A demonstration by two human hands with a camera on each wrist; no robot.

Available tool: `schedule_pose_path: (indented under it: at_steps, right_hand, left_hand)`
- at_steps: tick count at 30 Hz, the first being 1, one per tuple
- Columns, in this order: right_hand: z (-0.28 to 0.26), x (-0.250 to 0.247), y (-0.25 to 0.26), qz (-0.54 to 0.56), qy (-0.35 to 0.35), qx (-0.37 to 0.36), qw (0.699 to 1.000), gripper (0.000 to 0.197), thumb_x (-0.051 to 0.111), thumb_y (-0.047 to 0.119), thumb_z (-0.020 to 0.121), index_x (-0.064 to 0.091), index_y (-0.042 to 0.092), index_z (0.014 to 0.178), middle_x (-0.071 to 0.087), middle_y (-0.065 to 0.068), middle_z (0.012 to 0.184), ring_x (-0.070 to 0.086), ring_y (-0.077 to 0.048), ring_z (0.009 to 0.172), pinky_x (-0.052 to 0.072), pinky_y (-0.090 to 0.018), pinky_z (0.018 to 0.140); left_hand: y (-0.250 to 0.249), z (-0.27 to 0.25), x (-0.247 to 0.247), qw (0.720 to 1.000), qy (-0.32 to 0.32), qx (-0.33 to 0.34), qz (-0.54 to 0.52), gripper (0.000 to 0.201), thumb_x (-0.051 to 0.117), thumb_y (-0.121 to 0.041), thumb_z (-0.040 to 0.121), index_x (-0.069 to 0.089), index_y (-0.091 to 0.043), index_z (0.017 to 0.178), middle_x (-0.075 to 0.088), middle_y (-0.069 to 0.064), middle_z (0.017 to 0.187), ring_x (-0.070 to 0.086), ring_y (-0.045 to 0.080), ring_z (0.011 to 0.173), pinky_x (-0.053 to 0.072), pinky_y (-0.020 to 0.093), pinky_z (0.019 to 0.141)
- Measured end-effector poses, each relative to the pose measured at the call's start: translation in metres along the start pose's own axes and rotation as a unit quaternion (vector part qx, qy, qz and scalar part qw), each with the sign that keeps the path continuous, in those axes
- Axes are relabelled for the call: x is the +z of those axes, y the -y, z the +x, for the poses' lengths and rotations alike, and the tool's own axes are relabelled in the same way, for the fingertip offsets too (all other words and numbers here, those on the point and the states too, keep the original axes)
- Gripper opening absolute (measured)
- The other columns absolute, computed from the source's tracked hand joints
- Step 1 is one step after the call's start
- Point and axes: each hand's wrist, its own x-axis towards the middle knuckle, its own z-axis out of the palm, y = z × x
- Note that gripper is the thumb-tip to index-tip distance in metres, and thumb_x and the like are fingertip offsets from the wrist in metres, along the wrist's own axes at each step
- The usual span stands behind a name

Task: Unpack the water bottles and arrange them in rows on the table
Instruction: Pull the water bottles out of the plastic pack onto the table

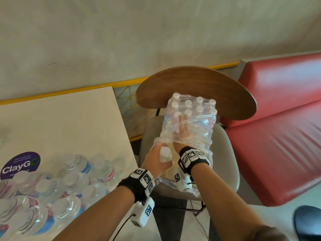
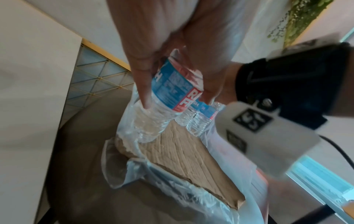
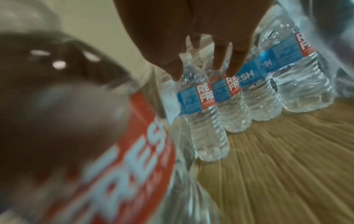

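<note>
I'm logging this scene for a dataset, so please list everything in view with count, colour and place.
bottle in hand: one, clear with blue-red label, lifted from the pack's near end
packed bottles: several, exact count unclear, white caps, standing inside the wrap
plastic wrap: one, clear, torn open at the near end, on the chair
cardboard tray: one, brown, under the packed bottles
table bottles: many, clear, grouped on the table's near part
table: one, white, left
sticker: one, purple, on the table
chair: one, wooden back, grey seat
bench: one, red, right
left hand: grips the bottle in hand
right hand: inside the wrap, fingers reaching to the packed bottles
</note>
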Motion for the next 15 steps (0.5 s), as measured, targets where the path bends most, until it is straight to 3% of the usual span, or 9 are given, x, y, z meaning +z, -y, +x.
schedule_pose_path:
  at_steps: [4,6,9,11,15]
  right_hand:
    - [0.005,-0.015,0.003,0.027,0.008,0.036,0.999,0.046,0.036,0.020,0.102,0.036,-0.002,0.142,0.035,-0.019,0.149,0.032,-0.029,0.139,0.024,-0.031,0.112]
    - [0.006,-0.018,0.002,0.029,0.007,0.043,0.999,0.048,0.040,0.022,0.101,0.035,0.000,0.143,0.035,-0.018,0.149,0.032,-0.028,0.139,0.026,-0.030,0.110]
    - [0.002,-0.017,-0.005,-0.027,-0.012,0.056,0.998,0.064,0.049,0.035,0.095,0.019,0.019,0.150,0.031,-0.010,0.152,0.035,-0.028,0.136,0.030,-0.035,0.108]
    - [-0.001,-0.016,-0.012,-0.079,-0.040,0.039,0.995,0.074,0.056,0.024,0.091,0.012,0.028,0.151,0.023,-0.004,0.156,0.031,-0.027,0.139,0.029,-0.038,0.114]
    - [-0.006,-0.035,0.002,-0.135,-0.026,0.051,0.989,0.056,0.044,0.015,0.100,0.020,0.011,0.150,0.022,-0.007,0.155,0.026,-0.027,0.142,0.023,-0.033,0.115]
  left_hand:
    - [-0.006,-0.006,0.003,0.999,0.014,0.031,0.013,0.061,0.079,-0.018,0.069,0.047,-0.021,0.121,0.045,-0.005,0.120,0.054,0.013,0.107,0.043,0.023,0.088]
    - [-0.009,-0.004,0.003,0.999,0.012,0.025,0.015,0.063,0.079,-0.018,0.070,0.046,-0.020,0.124,0.048,-0.002,0.123,0.054,0.015,0.108,0.043,0.024,0.090]
    - [-0.008,-0.002,0.001,1.000,0.011,0.013,0.014,0.067,0.080,-0.022,0.070,0.045,-0.020,0.127,0.052,-0.002,0.126,0.053,0.014,0.114,0.043,0.028,0.098]
    - [-0.009,-0.001,-0.001,1.000,0.009,0.014,0.018,0.065,0.080,-0.024,0.071,0.046,-0.020,0.127,0.055,-0.003,0.125,0.054,0.013,0.114,0.043,0.030,0.101]
    - [-0.009,0.000,-0.003,0.999,0.016,0.014,0.026,0.062,0.079,-0.023,0.071,0.047,-0.021,0.124,0.056,-0.004,0.122,0.055,0.011,0.112,0.042,0.025,0.097]
